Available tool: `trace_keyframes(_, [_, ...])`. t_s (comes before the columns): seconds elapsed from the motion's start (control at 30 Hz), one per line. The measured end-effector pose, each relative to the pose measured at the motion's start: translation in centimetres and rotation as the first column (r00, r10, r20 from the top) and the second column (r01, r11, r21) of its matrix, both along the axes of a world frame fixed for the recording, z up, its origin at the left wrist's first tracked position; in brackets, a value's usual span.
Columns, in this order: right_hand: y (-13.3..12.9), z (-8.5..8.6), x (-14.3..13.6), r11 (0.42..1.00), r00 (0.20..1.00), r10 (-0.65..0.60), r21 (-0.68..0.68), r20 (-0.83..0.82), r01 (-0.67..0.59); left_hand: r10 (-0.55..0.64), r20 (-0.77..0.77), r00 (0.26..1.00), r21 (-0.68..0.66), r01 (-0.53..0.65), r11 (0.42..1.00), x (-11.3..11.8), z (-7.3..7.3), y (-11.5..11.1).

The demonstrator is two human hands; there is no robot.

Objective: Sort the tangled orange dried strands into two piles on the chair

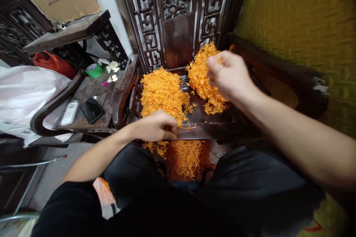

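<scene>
You have one left hand [160, 126] at seven o'clock and one right hand [229, 72] at two; two orange heaps [161, 90] at ten and one, a third heap [185, 157] at six; one black phone [92, 110] and one white bag [27, 96] at nine.

Left frilly orange heap [161, 92], right heap [198, 74] on dark seat [198, 114]; orange strand pile [187, 157] below.

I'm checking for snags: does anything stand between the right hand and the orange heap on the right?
Nothing visible does. The right hand overlaps the orange heap on the right in view; whether they touch, I cannot tell.
</scene>
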State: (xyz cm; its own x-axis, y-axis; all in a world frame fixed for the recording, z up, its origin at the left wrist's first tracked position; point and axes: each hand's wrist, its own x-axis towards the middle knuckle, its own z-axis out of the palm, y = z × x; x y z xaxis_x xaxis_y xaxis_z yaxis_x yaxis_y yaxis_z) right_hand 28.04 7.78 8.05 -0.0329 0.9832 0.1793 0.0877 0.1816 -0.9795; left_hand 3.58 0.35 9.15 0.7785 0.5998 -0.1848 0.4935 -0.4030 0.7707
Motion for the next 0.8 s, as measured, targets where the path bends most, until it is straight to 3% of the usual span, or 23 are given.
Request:
trace_keyframes(0.07, [0.2,0.5,0.9,0.999,0.998,-0.051,0.006,-0.038,0.051,-0.064,0.031,0.997,0.045,0.062,0.997,0.3,-0.3,-0.1])
trace_keyframes(0.1, [0.0,0.8,1.2,1.0,1.0,-0.017,0.007,-0.014,0.017,-0.067,0.053,0.996,0.079,0.063,0.995,0.5,-0.4,0.0])
trace_keyframes(0.2, [-1.5,1.3,1.1,0.961,0.967,0.253,-0.117,0.006,-0.251,-0.067,0.103,0.992,0.104,0.056,0.993,0.7,-0.6,0.1])
trace_keyframes(0.27, [-2.3,1.5,0.7,0.913,0.934,0.348,-0.196,-0.078,-0.357,-0.047,0.119,0.992,0.049,0.041,0.998,0.8,-0.6,0.3])
trace_keyframes(0.47, [-3.0,2.0,0.5,0.855,0.884,0.376,-0.263,-0.277,-0.447,0.246,0.145,0.958,-0.096,-0.234,0.968,1.2,-0.9,0.1])
trace_keyframes(0.6, [-3.5,2.1,0.6,0.834,0.88,0.423,-0.287,-0.216,-0.472,0.319,0.09,0.943,-0.241,-0.29,0.926,1.7,-0.9,-0.2])
trace_keyframes(0.8, [-5.1,1.5,-0.3,0.86,0.875,0.478,-0.241,0.073,-0.45,0.375,0.106,0.921,-0.131,-0.361,0.923,2.6,-0.4,-0.6])
